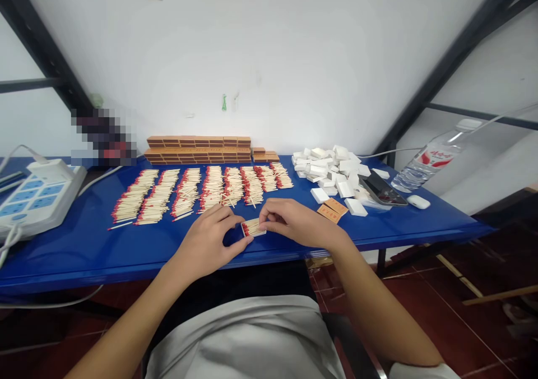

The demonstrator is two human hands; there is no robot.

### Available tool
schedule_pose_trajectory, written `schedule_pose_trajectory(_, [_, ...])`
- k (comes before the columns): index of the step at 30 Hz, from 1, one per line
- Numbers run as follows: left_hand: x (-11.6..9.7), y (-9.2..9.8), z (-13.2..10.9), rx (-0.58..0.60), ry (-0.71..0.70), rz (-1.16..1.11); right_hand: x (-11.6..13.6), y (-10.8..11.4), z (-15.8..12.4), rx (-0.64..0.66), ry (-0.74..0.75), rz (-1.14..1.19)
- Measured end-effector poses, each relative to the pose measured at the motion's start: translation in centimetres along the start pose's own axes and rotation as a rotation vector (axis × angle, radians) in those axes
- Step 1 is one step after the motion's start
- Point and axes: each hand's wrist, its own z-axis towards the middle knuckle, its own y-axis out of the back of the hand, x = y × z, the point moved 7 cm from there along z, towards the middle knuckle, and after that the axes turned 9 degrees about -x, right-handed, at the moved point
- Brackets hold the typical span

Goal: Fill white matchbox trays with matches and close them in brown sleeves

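A white matchbox tray (257, 235) sits near the table's front edge, filled with red-tipped matches (251, 227). My left hand (212, 239) grips its left end, forefinger on the far side and thumb on the near side. At the opposite end, my right hand (294, 225) is pinched on the plain ends of the matches; its curled fingers hide that part of the tray. Beyond both hands, several rows of loose matches (212, 188) lie side by side. Two orange matchbox sleeves (332, 209) rest to the right of my right hand.
Stacked orange-brown matchboxes (197, 150) line the wall. At the right are a heap of white trays (330, 169), a phone (382, 188), a white earphone case (418, 202) and a water bottle (435, 157). A power strip (36, 199) with cables occupies the blue table's (105, 255) left end.
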Motion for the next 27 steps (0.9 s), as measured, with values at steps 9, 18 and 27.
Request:
schedule_pose_trajectory(9, [-0.1, 0.0, -0.1, -0.002, -0.010, -0.001, -0.6, -0.4, 0.8, -0.029, -0.010, -0.115])
schedule_pose_trajectory(18, [-0.1, -0.1, -0.1, -0.003, -0.010, -0.003, -1.2, 1.1, 0.7, -0.013, 0.027, 0.005])
schedule_pose_trajectory(27, [0.0, 0.0, 0.0, -0.001, 0.006, -0.013, -11.7, 8.6, 3.3, -0.273, -0.172, -0.171])
